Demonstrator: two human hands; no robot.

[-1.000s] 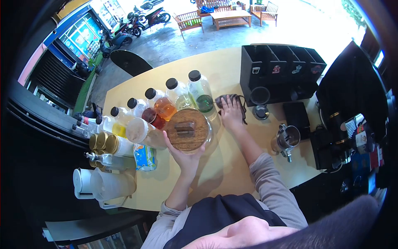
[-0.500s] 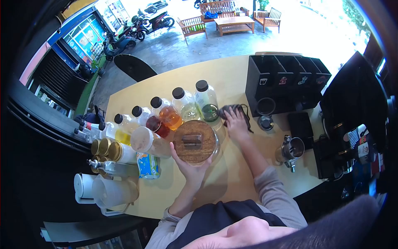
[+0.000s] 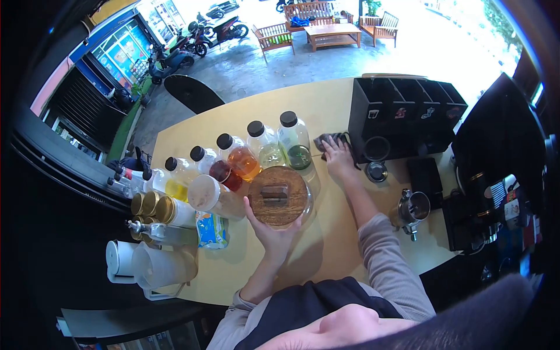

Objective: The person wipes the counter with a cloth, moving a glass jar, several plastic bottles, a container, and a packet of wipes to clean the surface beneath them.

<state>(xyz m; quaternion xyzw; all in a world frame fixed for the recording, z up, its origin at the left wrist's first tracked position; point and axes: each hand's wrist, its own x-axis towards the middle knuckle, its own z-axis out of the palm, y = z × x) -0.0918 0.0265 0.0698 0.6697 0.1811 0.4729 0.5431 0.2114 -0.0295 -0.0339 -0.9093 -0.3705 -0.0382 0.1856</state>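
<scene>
My left hand [image 3: 274, 230] is wrapped round the near side of a clear jar with a round wooden lid [image 3: 279, 196], thumb and fingers spread on its sides. Farther out, my right hand [image 3: 338, 157] presses on a dark crumpled cloth [image 3: 328, 141] lying on the light wooden table [image 3: 326, 251]. Just left of the cloth stands a black-capped bottle with green contents [image 3: 294, 143]. Beside it are a pale green bottle [image 3: 267, 146], an orange one [image 3: 240, 160] and a dark red one [image 3: 217, 169]. A frosted container [image 3: 216, 197] leans close to the jar's left.
A black compartment organizer [image 3: 402, 116] stands at the back right. Nearer are a small metal cup [image 3: 376, 171] and a metal canister [image 3: 411, 207]. On the left are a wipes pack [image 3: 211, 230], gold-lidded jars [image 3: 169, 210] and a large translucent pitcher [image 3: 163, 265].
My right hand and the cloth under it have moved slightly away from me. My left hand stays on the jar. The whole view has shifted a little.
</scene>
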